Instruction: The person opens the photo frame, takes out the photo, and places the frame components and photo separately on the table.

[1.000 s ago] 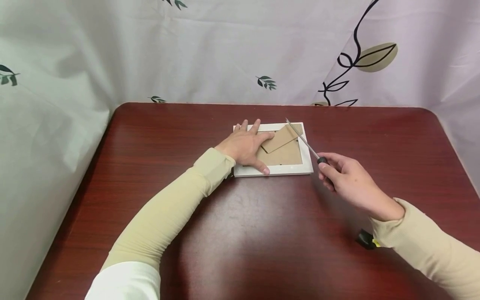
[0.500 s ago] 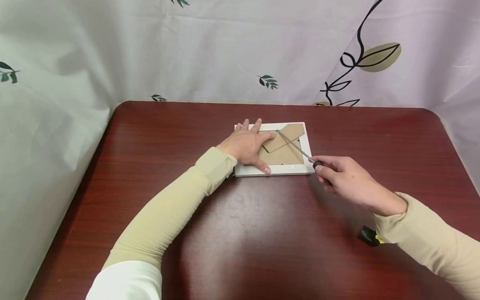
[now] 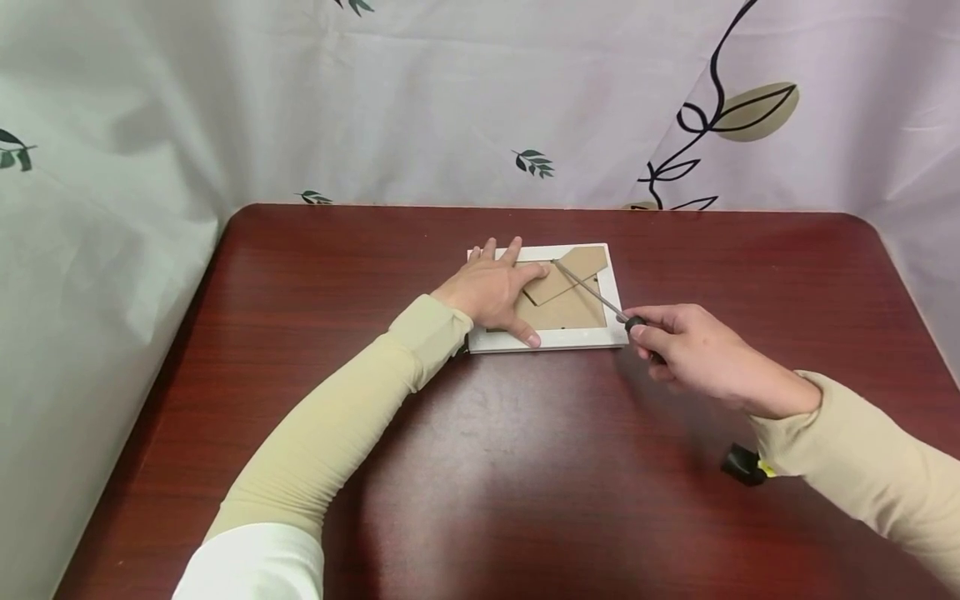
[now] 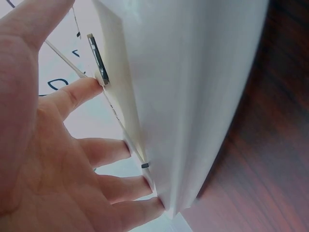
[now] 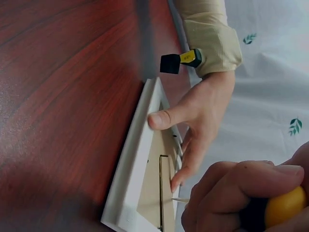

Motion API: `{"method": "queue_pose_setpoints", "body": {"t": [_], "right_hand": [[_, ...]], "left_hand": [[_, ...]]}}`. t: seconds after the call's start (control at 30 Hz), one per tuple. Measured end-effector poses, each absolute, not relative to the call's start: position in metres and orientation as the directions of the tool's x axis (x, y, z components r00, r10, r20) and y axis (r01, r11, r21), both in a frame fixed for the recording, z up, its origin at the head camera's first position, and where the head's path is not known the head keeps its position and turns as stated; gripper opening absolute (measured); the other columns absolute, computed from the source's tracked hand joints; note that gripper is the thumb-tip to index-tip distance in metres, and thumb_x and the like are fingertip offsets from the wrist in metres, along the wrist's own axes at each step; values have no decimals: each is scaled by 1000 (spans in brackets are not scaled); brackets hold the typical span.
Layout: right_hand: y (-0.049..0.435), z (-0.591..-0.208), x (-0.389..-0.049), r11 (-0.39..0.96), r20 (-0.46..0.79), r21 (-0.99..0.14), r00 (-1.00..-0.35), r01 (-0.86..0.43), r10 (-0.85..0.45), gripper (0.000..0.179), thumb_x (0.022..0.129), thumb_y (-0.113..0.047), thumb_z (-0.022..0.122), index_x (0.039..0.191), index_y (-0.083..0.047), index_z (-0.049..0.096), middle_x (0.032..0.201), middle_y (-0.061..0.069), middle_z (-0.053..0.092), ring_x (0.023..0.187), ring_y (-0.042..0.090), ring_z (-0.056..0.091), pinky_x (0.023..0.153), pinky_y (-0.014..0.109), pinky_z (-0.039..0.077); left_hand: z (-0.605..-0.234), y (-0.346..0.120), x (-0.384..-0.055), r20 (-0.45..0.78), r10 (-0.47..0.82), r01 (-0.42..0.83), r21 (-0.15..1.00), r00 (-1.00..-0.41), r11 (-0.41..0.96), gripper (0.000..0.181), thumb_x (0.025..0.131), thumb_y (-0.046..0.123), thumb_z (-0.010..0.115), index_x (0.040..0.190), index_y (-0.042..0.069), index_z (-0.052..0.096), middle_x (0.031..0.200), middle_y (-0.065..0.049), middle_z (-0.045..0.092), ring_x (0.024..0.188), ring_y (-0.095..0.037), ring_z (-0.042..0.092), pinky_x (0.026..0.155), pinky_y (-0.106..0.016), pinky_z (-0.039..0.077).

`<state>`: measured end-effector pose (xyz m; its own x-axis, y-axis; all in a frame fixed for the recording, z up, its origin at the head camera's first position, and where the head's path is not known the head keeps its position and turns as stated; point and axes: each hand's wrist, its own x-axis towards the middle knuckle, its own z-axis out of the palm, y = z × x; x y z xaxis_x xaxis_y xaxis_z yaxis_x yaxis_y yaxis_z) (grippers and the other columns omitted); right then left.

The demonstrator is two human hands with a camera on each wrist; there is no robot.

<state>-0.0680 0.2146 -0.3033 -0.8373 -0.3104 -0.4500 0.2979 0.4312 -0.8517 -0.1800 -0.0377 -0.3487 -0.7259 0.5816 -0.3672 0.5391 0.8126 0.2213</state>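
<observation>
A white picture frame lies face down on the table, its tan backing board and slanted stand flap showing. My left hand rests spread on its left part, thumb on the near border and fingers toward the far one. In the left wrist view small dark metal tabs line the backing's edge. My right hand grips a screwdriver, its yellow and black handle mostly covered by the fingers. The thin shaft crosses the flap, with the tip at the backing's far edge near my left index finger.
The dark red wooden table extends around the frame. Behind it hangs a white curtain with leaf prints. A black device with a yellow part sits at my right wrist, just over the table.
The screwdriver tip has swung left and down from over the frame's far right corner to the backing's far edge. My left hand has stayed in place.
</observation>
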Motion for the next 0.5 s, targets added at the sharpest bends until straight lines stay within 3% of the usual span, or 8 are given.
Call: {"method": "queue_pose_setpoints", "body": {"t": [0.33,0.5], "right_hand": [[213,-295,-72,443,-501,-829,-806,342,-315,33,106,-10,41,134,7,44,79,4,46,55,10,32,45,24,25],[208,-293,-69,425,-511,-829,-802,364,-309,23,106,-10,38,116,9,47,80,4,45,55,10,30,45,23,23]], "left_hand": [[-349,-36,-179,-369,579,538,218,-727,814,111,66,72,80,158,34,31,166,-22,3,147,-56,6,119,-63,12],[-348,-36,-180,-373,580,538,220,-725,814,111,66,72,79,158,34,31,166,-23,2,147,-56,5,119,-64,11]]}}
